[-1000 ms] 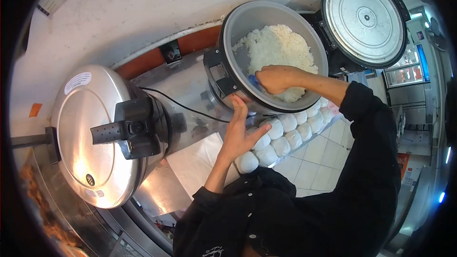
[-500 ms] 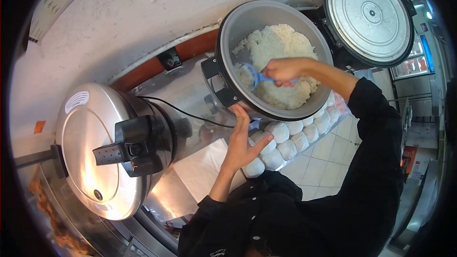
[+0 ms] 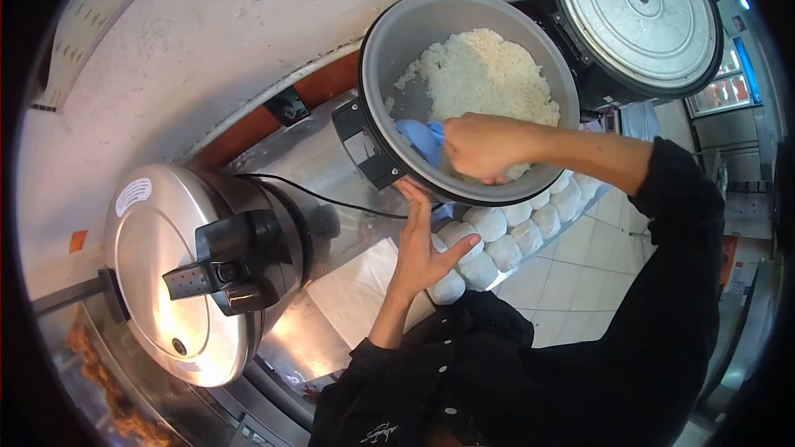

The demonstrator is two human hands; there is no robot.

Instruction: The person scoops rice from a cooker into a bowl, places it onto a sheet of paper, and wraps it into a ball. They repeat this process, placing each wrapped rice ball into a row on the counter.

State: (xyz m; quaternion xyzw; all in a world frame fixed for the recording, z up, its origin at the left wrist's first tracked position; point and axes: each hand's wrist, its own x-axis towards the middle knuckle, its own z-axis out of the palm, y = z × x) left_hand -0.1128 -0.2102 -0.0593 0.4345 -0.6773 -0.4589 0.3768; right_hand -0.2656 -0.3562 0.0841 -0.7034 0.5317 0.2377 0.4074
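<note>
Inside open rice cooker (image 3: 381,58), beside white rice (image 3: 484,79): right hand (image 3: 489,146) grasps blue rice paddle (image 3: 424,139) | left hand (image 3: 422,252) spread, touching cooker's outside | shirt (image 3: 447,372) script unreadable

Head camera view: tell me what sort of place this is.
Probably a restaurant or takeaway kitchen: a large rice cooker holding rice, a second large cooker, lid shut, and rows of round white bundles.

no text can be read: the white script (image 3: 381,432) on the black shirt (image 3: 513,389), the oval label (image 3: 134,196) on the left cooker's lid (image 3: 161,265) and the far-left wall strip's print (image 3: 108,25) are illegible.
</note>
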